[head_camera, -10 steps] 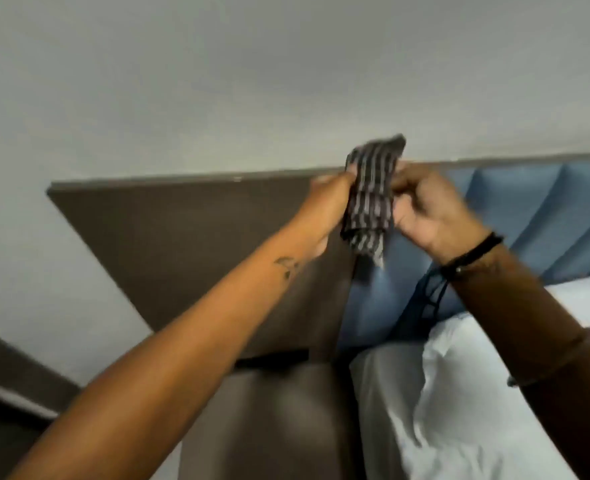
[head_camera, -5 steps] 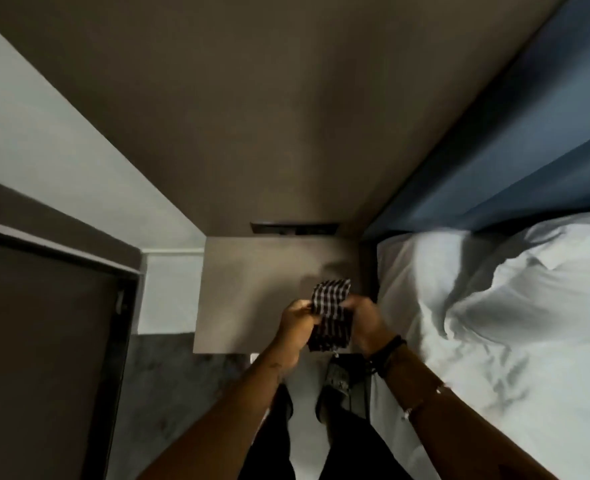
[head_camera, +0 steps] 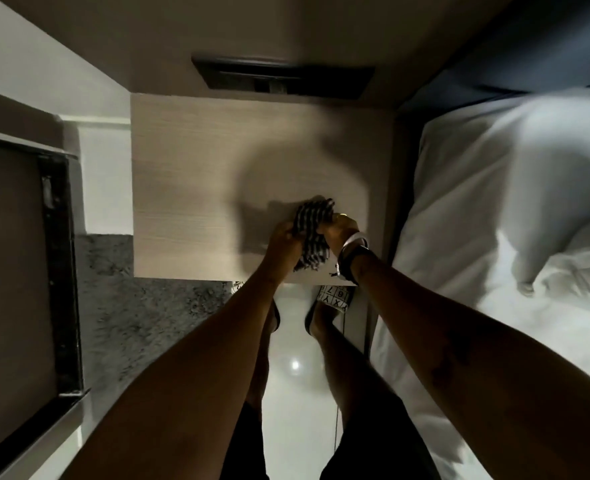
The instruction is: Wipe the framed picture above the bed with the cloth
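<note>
Both hands (head_camera: pixel 283 240) around cloth (head_camera: pixel 312 233)

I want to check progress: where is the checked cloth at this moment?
In the head view the checked cloth is near the centre, held between the left hand and right hand above the bedside table, left of the bed.

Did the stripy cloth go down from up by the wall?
Yes. The cloth, in both hands, dropped from the headboard's top edge to over the bedside table.

both arms down, left hand (head_camera: pixel 284 244) & right hand (head_camera: pixel 338 233) clenched, close together
</note>
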`<state>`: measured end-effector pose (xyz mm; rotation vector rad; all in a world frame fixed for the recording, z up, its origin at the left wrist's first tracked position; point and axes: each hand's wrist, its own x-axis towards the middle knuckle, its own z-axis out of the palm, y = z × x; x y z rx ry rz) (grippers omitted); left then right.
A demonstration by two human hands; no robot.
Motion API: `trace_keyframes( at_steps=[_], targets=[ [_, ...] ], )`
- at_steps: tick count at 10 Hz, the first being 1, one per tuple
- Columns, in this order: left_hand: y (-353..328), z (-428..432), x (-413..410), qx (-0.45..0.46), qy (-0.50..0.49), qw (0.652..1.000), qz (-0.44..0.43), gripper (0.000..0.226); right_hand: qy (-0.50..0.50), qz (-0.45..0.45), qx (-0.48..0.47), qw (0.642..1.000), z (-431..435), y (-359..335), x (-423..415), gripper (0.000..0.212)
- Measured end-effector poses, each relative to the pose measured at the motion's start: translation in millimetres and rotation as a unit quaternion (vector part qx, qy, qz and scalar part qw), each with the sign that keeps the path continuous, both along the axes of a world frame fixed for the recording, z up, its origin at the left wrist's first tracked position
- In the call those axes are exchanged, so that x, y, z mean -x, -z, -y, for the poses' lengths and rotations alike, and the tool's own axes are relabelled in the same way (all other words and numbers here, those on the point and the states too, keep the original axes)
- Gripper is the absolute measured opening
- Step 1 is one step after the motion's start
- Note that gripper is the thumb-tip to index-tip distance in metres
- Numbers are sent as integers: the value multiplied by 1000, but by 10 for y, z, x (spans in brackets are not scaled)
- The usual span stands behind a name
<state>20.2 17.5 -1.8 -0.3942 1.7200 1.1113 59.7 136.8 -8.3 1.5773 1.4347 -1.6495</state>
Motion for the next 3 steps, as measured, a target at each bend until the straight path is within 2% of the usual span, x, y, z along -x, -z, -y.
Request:
trace_keyframes(
  at_steps=[1,2,3],
  targets=[
    [-59,-96,47,-11,70,997,-13,22,-95,30,-32,995,-66,-28,-26,36],
    [-357,-128,125,14,155,988,-3,37,-103,36,-30,994,-150,-341,-11,58],
    [-753,-105,215,38,219,975,-2,39,-111,20,-71,991,-233,-723,-11,59]
  ],
)
